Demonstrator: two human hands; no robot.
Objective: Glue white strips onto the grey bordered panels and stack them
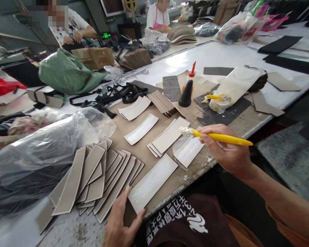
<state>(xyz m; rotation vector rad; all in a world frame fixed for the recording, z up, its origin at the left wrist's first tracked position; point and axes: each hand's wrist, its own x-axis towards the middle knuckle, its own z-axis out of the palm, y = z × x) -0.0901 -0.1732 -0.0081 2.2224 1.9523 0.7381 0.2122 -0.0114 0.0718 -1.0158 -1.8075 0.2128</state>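
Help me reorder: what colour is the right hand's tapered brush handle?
The brush handle is yellow, clearest in the head view.

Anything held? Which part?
Right hand: slim yellow brush, by its handle near the bristles. Left hand: at near end of glossy white rectangular panel; grip unclear.

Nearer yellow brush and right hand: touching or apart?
Touching. The head view shows the right hand gripping the nearer yellow brush by its handle, thumb against it.

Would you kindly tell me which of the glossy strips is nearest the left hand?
The strip with one end at the left hand; the other two lie beyond it, farther away.
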